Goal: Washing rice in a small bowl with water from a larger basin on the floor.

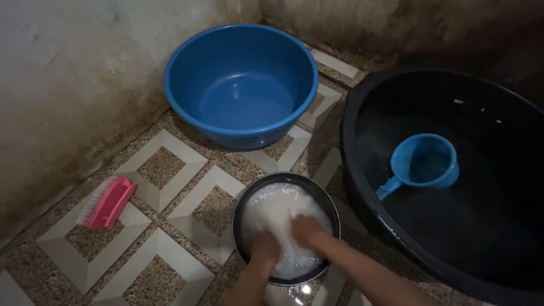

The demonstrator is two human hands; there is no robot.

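Both forearms came in from the bottom edge of the view and met inside a small dark round basin that stood on the patterned tile floor. The left hand lay low near the basin's near rim, knuckles up, the wrist bent downward. The right hand sat just beside it, a little farther in, its forearm slanting in from the lower right. Both hands were pressed into a white cloth sunk in soapy water; the fingers of each curled down into the wet fabric and appeared to be gripping it, though the tips were hidden in the folds and foam. The cloth filled most of the basin, bunched up between and ahead of the hands.

The basin's right side stood near the wall of a large black tub filled with water, leaving only a narrow strip of floor between them. A blue dipper floated in that tub, its handle pointing toward the basin. Beyond the small basin, well apart, a big blue basin sat in the corner by the stained walls. To the left the floor lay open as far as a pink scrub brush close to the wall.
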